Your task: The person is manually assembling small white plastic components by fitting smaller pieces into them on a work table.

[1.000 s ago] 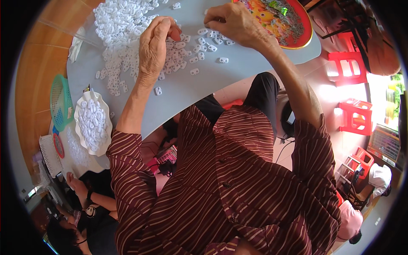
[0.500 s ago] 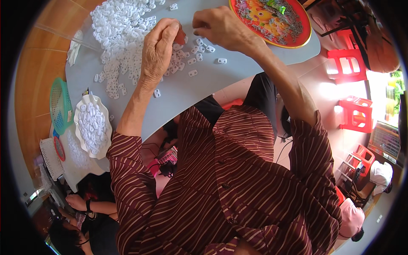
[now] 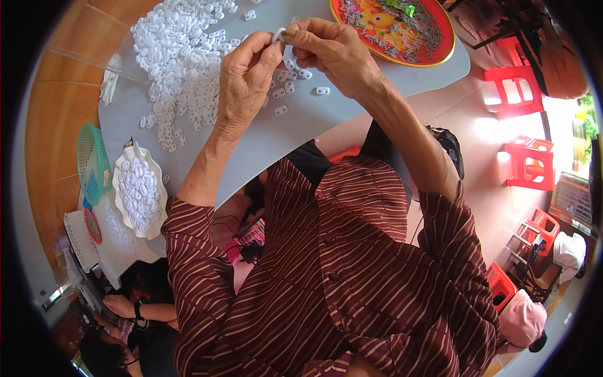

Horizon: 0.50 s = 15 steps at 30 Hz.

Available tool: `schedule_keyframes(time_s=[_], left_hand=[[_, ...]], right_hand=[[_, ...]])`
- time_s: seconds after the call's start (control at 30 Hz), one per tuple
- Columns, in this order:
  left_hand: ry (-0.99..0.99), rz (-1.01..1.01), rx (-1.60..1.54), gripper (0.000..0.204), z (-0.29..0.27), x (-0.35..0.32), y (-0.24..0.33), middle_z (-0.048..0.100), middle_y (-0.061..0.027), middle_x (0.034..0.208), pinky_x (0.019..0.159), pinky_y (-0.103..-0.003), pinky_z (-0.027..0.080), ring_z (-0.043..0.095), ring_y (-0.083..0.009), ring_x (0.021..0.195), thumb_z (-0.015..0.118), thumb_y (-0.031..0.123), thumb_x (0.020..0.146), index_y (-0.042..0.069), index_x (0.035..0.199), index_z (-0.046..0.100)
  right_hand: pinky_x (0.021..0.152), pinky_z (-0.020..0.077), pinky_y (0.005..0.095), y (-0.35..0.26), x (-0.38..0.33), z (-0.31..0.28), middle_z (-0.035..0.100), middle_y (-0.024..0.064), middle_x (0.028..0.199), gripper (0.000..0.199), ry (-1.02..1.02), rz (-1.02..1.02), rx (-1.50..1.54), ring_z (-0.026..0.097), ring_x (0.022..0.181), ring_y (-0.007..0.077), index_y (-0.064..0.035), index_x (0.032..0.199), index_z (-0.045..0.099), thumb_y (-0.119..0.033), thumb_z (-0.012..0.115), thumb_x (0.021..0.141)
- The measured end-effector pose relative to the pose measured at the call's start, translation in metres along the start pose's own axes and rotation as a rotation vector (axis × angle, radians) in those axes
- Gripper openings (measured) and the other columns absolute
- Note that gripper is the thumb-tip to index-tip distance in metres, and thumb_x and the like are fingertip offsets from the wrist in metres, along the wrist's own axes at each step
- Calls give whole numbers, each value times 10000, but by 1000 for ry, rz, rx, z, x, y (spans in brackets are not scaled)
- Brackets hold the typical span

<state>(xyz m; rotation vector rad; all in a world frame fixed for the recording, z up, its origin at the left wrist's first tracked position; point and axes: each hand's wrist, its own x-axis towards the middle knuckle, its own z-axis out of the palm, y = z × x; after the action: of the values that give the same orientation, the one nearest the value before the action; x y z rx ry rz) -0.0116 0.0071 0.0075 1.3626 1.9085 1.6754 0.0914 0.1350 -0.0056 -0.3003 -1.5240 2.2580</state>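
Where the two hands meet above the grey table [image 3: 352, 119], a small white plastic clip [image 3: 279, 34] is pinched between the thumb and forefinger of the left hand [image 3: 245, 81], while the right hand [image 3: 333, 53] closes its fingertips on the same piece from the other side, possibly pressing in a thin metal part, though that detail is too small to confirm. Judged by its look, the clip is light, rigid and smooth, so it would likely slip or flick away unless gripped by its flat sides near the end. Just below the hands, loose clips [image 3: 301, 81] lie scattered; a large heap of white clips [image 3: 182, 56] sits to the left. A red patterned tray [image 3: 377, 16] holding small dark metal bits stands beyond the right hand. At the table's left edge rests a white scalloped dish [image 3: 154, 220] filled with clips, beside a green mesh basket [image 3: 91, 163]. Red stools [image 3: 524, 163] stand on the floor, right.
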Motion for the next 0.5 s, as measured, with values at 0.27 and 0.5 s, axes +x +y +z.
schedule_keyframes(time_s=[0.27,0.5], left_hand=[[-68,-19,97,140,-1,-3,1,522,0,653,569,-235,419,500,-59,629,562,141,886,3,866,571],[70,-65,-111,235,-1,-4,-2,651,-41,824,670,-219,464,582,-86,736,577,179,902,-11,1032,625]], right_hand=[[594,445,213,-13,-3,-1,576,-6,744,278,8,-133,-469,505,649,59,1,995,647,-260,606,910],[618,475,248,-18,-2,-4,618,27,773,225,27,-144,-631,577,678,104,-12,949,671,-222,626,884]])
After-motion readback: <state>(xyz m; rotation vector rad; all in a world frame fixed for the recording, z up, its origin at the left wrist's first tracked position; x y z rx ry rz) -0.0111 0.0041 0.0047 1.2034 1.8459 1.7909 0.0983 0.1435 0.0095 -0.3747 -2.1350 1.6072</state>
